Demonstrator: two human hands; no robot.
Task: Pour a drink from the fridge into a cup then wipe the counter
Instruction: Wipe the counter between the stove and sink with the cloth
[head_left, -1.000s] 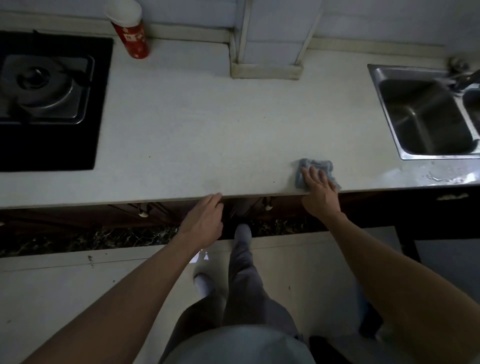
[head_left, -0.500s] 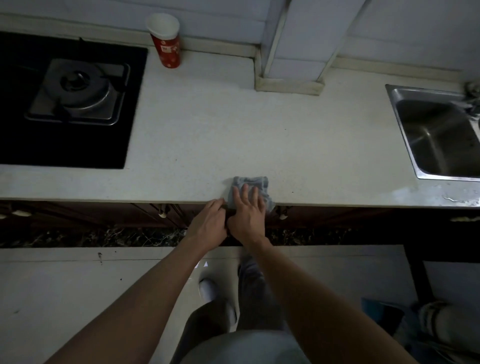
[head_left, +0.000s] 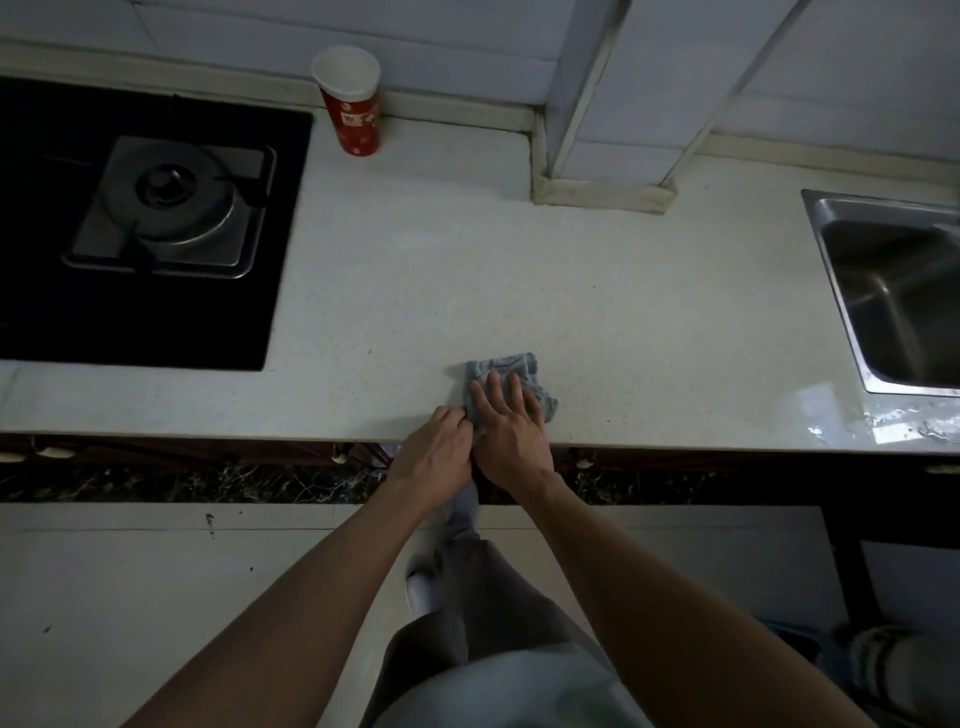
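Observation:
A small grey-blue cloth (head_left: 511, 370) lies on the pale counter (head_left: 467, 270) near its front edge. My right hand (head_left: 511, 434) presses flat on the cloth with fingers spread. My left hand (head_left: 434, 457) rests at the counter's front edge, right beside the right hand, its fingertips touching the cloth's left side. A red paper cup (head_left: 352, 101) with a white inside stands upright at the back of the counter by the wall. What is in the cup is hidden.
A black gas hob (head_left: 145, 223) with a steel burner fills the left of the counter. A steel sink (head_left: 898, 296) is set in at the right, with wet patches in front of it. A tiled column (head_left: 608, 104) juts out at the back.
The right hand slid the cloth leftward along the front edge, from near the sink to the middle of the counter, until it met the left hand. The two hands now touch.

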